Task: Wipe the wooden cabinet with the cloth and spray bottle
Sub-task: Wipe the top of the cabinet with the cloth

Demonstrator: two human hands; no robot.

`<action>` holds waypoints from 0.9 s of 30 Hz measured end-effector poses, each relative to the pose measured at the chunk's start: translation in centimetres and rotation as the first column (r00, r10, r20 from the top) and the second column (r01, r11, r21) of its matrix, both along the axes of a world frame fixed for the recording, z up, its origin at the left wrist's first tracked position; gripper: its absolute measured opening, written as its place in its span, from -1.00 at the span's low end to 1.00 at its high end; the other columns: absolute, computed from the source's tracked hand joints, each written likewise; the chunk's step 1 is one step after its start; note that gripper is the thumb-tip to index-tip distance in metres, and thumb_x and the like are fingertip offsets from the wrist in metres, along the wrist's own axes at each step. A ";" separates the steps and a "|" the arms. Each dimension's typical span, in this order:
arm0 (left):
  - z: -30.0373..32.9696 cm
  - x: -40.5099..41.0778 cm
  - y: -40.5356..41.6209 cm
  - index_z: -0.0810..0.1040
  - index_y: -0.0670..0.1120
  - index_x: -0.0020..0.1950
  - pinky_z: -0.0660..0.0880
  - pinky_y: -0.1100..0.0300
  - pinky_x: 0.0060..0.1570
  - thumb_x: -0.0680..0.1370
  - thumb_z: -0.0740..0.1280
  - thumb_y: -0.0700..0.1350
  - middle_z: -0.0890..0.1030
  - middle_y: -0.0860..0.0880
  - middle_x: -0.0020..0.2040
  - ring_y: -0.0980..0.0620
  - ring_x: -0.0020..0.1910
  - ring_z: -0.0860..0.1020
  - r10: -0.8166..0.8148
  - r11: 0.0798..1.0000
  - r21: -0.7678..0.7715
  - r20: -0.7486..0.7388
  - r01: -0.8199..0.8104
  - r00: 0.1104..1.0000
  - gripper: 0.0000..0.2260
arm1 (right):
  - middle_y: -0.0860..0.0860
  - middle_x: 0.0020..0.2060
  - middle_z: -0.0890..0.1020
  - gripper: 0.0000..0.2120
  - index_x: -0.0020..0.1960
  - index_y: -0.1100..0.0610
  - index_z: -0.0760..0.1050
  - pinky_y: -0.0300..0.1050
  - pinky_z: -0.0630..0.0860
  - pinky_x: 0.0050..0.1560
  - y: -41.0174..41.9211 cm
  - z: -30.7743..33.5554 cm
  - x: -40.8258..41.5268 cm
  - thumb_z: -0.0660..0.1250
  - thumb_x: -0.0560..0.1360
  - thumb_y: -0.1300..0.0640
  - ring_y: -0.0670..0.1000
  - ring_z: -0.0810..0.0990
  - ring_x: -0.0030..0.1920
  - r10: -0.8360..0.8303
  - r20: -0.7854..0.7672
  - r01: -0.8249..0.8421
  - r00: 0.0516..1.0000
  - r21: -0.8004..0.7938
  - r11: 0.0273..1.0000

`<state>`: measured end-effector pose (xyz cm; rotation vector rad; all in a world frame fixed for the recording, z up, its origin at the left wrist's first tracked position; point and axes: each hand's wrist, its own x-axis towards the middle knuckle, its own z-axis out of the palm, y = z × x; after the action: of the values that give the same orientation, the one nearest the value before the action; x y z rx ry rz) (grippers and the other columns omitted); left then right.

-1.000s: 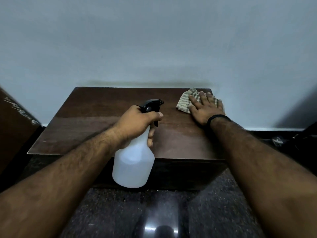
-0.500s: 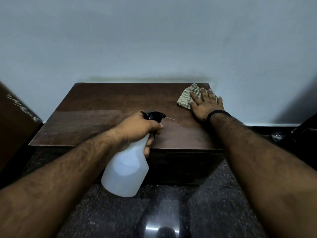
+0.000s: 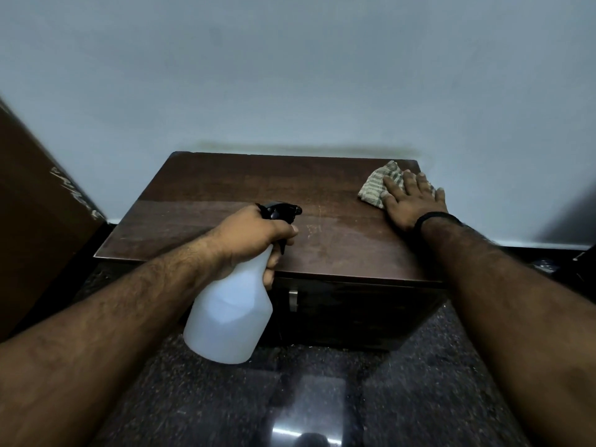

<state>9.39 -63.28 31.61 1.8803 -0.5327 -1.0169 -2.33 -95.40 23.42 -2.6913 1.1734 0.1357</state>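
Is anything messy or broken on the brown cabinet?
Nothing looks broken or spilled. The cabinet top has a paler, scuffed patch near the middle, just past the spray bottle nozzle; whether it is spray or wear, I cannot tell. The cloth lies bunched under the right hand at the far right corner.

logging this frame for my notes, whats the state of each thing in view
spray bottle: off the surface, tilted, nozzle toward the cabinet top
left hand: fingers closed around the bottle neck and trigger
cloth: crumpled, lying at the back right corner, partly under the palm
right hand: flat, fingers spread, pressing on the cloth
wooden cabinet: door shut, top shows a faint pale patch
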 end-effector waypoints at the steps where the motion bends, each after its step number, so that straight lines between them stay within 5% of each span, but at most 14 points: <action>1: 0.1 0.4 0.6 0.62 -0.27 0.04 0.57 0.07 -0.39 0.64 0.40 -0.13 0.52 -0.16 -0.52 -0.13 -0.63 0.51 0.003 1.000 0.003 0.008 -0.003 1.000 -0.82 | -0.07 0.64 -0.21 -0.44 0.60 -0.30 -0.14 0.25 -0.30 0.55 0.0 0.0 0.0 -0.18 0.62 -0.29 0.02 -0.30 0.61 0.000 0.000 0.000 1.000 0.000 1.000; 12: 0.9 3.7 6.8 0.58 -0.22 0.28 0.59 0.00 -0.33 0.64 0.37 -0.19 0.49 -0.20 -0.50 -0.13 -0.62 0.50 0.083 0.996 -0.014 0.052 -0.083 0.995 -0.77 | -0.06 0.64 -0.20 -0.46 0.61 -0.30 -0.12 0.25 -0.29 0.55 0.6 0.1 0.3 -0.17 0.64 -0.28 0.03 -0.28 0.61 -0.045 -0.018 0.045 0.999 -0.012 0.999; 20: 0.6 4.2 9.1 0.59 -0.24 0.10 0.58 -0.12 -0.25 0.62 0.39 -0.18 0.48 -0.21 -0.51 -0.14 -0.61 0.50 0.128 0.992 -0.023 0.028 -0.128 0.991 -0.86 | -0.04 0.64 -0.20 -0.44 0.61 -0.29 -0.13 0.25 -0.29 0.55 1.6 -0.2 0.9 -0.18 0.63 -0.29 0.05 -0.27 0.62 -0.055 -0.033 0.054 0.998 -0.033 0.998; 27: 0.6 4.5 10.9 0.56 -0.32 0.25 0.59 -0.06 -0.25 0.65 0.37 -0.18 0.48 -0.20 -0.52 -0.13 -0.62 0.50 0.147 0.989 -0.015 0.036 -0.146 0.989 -0.75 | -0.02 0.64 -0.21 -0.42 0.61 -0.28 -0.14 0.28 -0.30 0.54 3.4 -0.6 2.1 -0.20 0.61 -0.30 0.07 -0.28 0.62 -0.026 -0.021 0.025 0.999 -0.038 0.999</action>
<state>13.93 -52.37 32.23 1.9002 -0.4143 -0.8825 -0.20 -92.02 22.85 -2.7123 1.2280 0.1401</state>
